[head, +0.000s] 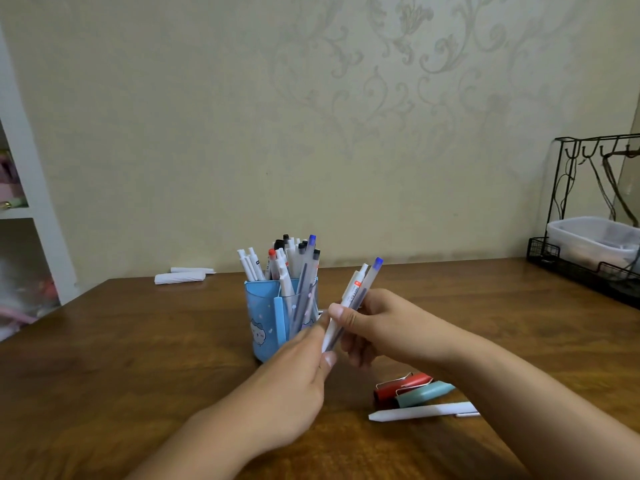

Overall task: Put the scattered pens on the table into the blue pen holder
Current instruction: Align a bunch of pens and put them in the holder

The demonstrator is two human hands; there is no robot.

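Note:
The blue pen holder [264, 317] stands in the middle of the wooden table [138, 341], filled with several upright pens [291, 261]. Just right of it, my right hand [377, 323] grips two pens [360, 285], one white and one frosted with a blue cap, tilted up to the right. My left hand [294, 375] pinches the lower ends of the same pens. A white pen [422, 411] lies flat on the table under my right forearm.
A red binder clip [398, 386] and a teal one [426, 393] lie beside the white pen. Two white rolls [183, 275] rest by the wall at the back. A black wire rack [588, 202] with a plastic box occupies the far right. A white shelf [27, 202] stands at left.

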